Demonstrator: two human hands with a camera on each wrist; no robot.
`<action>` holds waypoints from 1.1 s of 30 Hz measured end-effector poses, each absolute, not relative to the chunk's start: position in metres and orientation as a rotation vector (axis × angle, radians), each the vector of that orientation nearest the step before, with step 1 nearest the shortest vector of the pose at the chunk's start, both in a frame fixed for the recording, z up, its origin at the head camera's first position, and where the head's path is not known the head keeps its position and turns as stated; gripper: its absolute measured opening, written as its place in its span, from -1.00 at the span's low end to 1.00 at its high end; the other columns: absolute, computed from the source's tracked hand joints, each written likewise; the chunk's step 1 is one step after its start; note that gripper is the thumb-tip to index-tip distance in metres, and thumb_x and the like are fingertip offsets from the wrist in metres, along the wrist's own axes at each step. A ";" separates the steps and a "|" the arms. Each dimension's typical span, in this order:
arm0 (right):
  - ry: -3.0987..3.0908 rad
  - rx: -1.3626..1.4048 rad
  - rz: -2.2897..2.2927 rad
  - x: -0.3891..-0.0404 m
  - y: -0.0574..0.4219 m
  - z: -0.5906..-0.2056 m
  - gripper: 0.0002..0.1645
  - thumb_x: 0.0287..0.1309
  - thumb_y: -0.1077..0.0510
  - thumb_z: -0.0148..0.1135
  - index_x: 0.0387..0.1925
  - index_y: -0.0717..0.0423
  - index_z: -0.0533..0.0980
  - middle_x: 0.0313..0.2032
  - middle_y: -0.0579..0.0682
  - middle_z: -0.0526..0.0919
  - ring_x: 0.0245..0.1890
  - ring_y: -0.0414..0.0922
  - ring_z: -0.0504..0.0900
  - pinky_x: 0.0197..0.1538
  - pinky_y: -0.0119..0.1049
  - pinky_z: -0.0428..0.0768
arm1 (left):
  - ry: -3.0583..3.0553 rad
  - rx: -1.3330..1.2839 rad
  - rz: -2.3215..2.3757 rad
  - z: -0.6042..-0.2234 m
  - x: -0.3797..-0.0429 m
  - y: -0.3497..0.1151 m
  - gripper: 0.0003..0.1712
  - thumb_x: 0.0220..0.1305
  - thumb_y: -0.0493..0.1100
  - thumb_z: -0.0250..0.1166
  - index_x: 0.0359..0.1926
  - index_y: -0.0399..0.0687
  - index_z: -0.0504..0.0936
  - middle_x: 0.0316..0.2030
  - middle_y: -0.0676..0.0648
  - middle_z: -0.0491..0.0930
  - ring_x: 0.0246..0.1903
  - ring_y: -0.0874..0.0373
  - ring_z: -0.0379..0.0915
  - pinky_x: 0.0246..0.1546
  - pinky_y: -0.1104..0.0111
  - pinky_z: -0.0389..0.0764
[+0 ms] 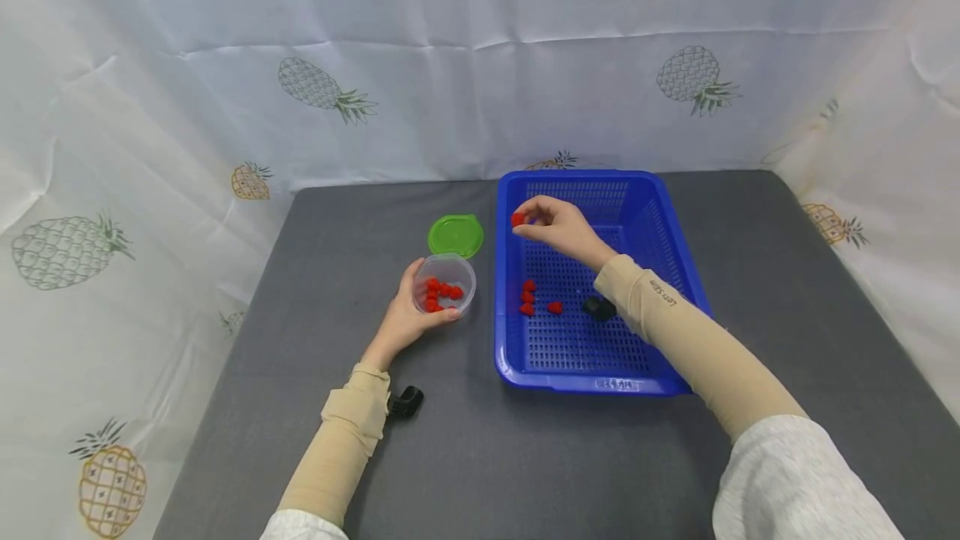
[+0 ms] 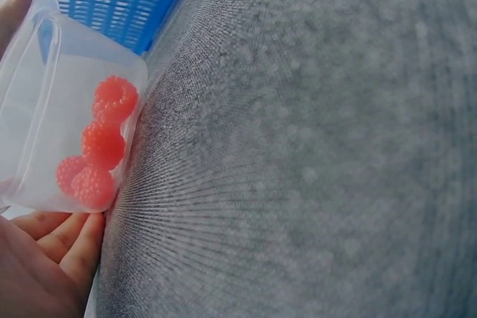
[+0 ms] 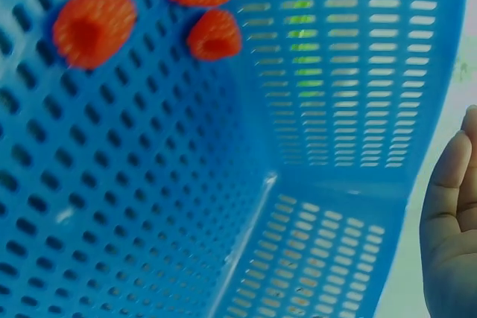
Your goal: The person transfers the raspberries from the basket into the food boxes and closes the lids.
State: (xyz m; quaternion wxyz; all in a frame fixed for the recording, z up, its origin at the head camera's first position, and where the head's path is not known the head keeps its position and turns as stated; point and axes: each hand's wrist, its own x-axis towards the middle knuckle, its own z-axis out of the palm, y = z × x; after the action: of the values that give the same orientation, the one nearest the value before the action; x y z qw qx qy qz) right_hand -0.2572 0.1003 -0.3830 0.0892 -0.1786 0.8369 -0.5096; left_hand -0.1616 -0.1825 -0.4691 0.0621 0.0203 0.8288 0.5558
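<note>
My left hand [image 1: 401, 322] grips a clear plastic container [image 2: 59, 87] round its side, thumb at the near side and fingers along the far side. Several red raspberries [image 2: 104, 145] lie on the container's bottom. Above the left part of a blue plastic basket [image 1: 585, 384], my right hand [image 1: 561, 228] pinches one raspberry [image 1: 517, 220] between thumb and fingertips. More raspberries [image 3: 95, 26] are scattered over the basket's slotted floor. In the right wrist view only part of the right hand shows at the edge, and the pinched raspberry is out of sight.
A round green lid [image 1: 455, 236] lies on the grey table [image 1: 457, 465] just behind the container. The basket's raised walls stand to the right of the container. A white curtain with pineapple prints [image 1: 480, 107] hangs behind the table and at both sides.
</note>
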 end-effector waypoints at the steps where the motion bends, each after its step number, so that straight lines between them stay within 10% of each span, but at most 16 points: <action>1: 2.486 -0.537 -1.521 -0.256 0.099 -0.382 -0.61 0.06 -0.01 0.33 -0.07 0.00 0.53 -0.19 0.01 0.59 -0.34 0.02 0.53 -0.28 -0.26 0.56 | 2.502 0.065 1.684 -0.469 -0.162 -0.182 0.22 -0.12 0.00 0.51 0.43 0.16 -0.12 0.29 -0.17 0.25 0.26 -0.09 0.25 0.29 0.05 0.31; 33: 2.313 -0.911 -1.398 -0.240 0.031 -0.372 -0.70 0.12 0.03 0.27 -0.09 -0.09 0.51 -0.23 -0.06 0.59 -0.27 0.00 0.62 -0.22 -0.29 0.59 | 2.446 -0.017 1.649 -0.461 -0.160 -0.181 0.23 -0.08 -0.01 0.49 0.44 0.23 -0.19 0.34 -0.13 0.17 0.28 -0.06 0.22 0.28 0.07 0.32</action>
State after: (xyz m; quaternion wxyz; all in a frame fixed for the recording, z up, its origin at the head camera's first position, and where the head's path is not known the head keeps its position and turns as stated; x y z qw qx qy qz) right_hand -0.2396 0.0309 -0.3724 0.1441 -0.3160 0.8026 -0.4851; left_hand -0.1602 -0.1805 -0.4609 0.0957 -0.0057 0.8254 0.5564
